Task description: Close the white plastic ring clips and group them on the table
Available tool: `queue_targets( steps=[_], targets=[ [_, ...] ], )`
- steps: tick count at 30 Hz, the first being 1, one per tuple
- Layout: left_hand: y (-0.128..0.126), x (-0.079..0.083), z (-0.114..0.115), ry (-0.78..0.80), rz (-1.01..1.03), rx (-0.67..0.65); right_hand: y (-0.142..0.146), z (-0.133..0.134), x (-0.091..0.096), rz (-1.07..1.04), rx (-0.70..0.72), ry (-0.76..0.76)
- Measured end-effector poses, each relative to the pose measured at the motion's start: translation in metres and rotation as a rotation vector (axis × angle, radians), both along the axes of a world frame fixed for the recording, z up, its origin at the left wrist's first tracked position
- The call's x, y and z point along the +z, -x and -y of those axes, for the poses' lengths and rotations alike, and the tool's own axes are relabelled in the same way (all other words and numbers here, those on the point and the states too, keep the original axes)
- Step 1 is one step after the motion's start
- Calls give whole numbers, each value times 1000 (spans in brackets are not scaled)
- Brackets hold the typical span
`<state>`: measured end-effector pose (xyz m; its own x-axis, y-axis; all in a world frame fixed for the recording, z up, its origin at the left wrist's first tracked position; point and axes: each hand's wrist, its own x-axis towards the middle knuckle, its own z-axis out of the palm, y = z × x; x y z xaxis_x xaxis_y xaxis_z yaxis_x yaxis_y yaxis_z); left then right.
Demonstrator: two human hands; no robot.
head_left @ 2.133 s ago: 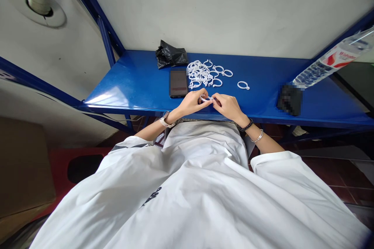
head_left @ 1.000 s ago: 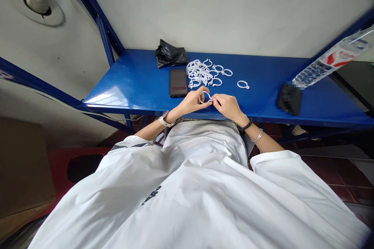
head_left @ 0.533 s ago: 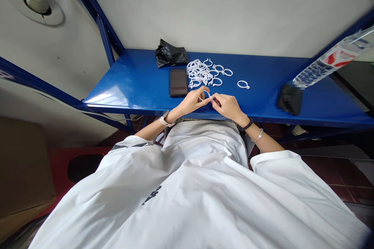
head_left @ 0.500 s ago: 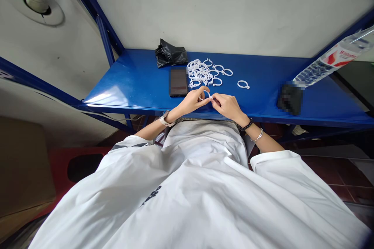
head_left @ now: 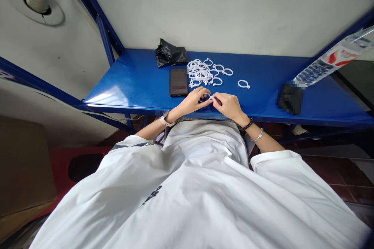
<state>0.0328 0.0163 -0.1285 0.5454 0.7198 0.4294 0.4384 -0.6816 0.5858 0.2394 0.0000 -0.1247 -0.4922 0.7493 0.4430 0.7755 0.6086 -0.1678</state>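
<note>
Head view: left fingers (head_left: 205, 104), right fingers (head_left: 216, 99) pinch white ring (head_left: 210, 97); black bag (head_left: 171, 54), contents hidden.

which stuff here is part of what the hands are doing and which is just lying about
Seems part of it:
white ring, held in the left hand and right hand
pile of similar rings
loose ring right of the pile

Seems just lying about:
dark flat device
black plastic bag
water bottle
black item, too blurred to name
</note>
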Motion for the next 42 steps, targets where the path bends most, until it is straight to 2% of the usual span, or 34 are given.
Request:
queue_targets(
  steps=[14, 25, 42],
  targets=[
    [0, 2, 2, -105, -78, -46, -1, -2, -4, -35, -30, -58],
    [1, -4, 0, -88, -64, -42, -3, -2, -5, -62, 24, -35],
    [3, -3, -1, -81, -78, -63, -3, 0, -2, -56, 50, 15]
  ],
)
